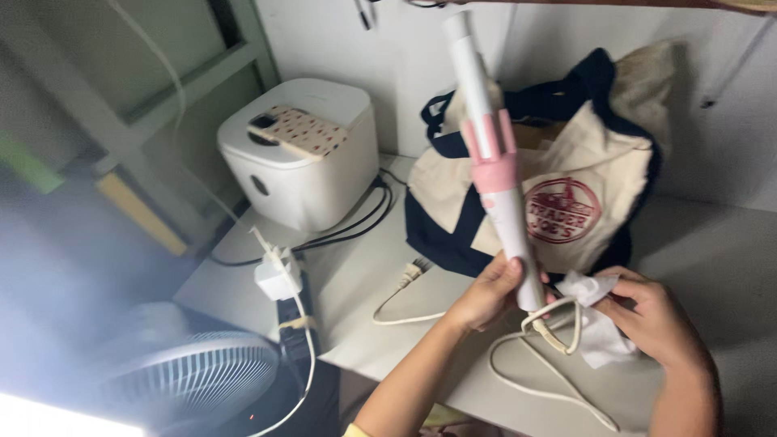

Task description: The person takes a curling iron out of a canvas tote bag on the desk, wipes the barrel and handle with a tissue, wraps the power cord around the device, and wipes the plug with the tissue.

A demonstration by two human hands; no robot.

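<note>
My left hand [491, 293] grips the lower end of a long white and pink hair curling wand [494, 162], holding it upright with the tip pointing up and away. Its white cord [534, 380] loops down from the handle across the table. My right hand [655, 320] holds a crumpled white wipe [595, 316] right beside the wand's base, touching or almost touching the handle.
A cream and navy tote bag [566, 178] stands behind the wand on the white table [356, 299]. A white boxy appliance [303, 154] sits at the back left, with black cables and a white plug adapter [278, 279]. A fan [194, 380] is at the lower left.
</note>
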